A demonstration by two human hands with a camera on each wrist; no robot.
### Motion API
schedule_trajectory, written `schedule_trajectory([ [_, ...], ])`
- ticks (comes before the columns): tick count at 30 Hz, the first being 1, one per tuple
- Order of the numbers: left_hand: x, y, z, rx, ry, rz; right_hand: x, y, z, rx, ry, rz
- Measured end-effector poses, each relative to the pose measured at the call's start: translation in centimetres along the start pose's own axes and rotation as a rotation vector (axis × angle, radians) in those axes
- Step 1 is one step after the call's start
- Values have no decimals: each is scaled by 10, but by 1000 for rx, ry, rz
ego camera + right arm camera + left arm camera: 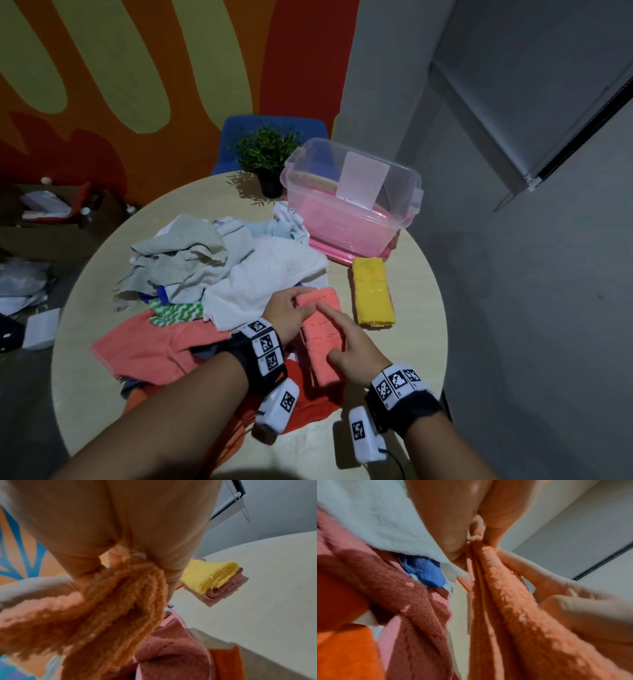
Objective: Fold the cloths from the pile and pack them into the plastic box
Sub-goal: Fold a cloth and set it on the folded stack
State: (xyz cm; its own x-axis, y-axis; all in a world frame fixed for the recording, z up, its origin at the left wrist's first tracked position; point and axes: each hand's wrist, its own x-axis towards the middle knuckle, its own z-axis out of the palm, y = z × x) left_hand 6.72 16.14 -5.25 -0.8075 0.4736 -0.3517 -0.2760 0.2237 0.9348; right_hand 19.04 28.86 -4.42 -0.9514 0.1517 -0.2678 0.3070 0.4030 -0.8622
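Observation:
A folded coral cloth [320, 342] lies lengthwise on the round table [419, 308], in front of me. My left hand [291, 310] pinches its far end; the left wrist view shows thumb and fingers [453, 520] closed on the cloth's edge [505, 615]. My right hand [352, 346] holds the near half, index finger laid along the top and thumb at the side. In the right wrist view the cloth [102, 608] is bunched under the palm [145, 527]. The pile [219, 260] of loose cloths lies to the left. The clear plastic box [359, 214] stands at the back right.
A folded yellow cloth [373, 294] lies right of the coral one; in the right wrist view that yellow cloth [209, 574] rests on a folded pink cloth [223, 589]. A potted plant [267, 157] and a blue chair [274, 126] are behind the pile. Boxes clutter the floor at left.

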Motion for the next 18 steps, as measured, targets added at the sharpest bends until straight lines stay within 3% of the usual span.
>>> schedule_trajectory([
  [3, 7, 8, 21, 68, 41, 68, 5, 6, -18, -18, 42, 16],
  [6, 18, 16, 32, 100, 47, 129, 14, 20, -44, 27, 183, 45],
  [10, 17, 24, 21, 158, 44, 166, 39, 39, -82, 96, 341, 132],
  [13, 11, 9, 3, 185, 32, 129, 63, 45, -97, 107, 357, 168],
  [15, 9, -6, -10, 226, 38, 99, 79, 50, -99, -21, 324, 223],
  [18, 3, -23, -27, 260, 62, 78, 93, 58, -92, -471, 309, 347],
])
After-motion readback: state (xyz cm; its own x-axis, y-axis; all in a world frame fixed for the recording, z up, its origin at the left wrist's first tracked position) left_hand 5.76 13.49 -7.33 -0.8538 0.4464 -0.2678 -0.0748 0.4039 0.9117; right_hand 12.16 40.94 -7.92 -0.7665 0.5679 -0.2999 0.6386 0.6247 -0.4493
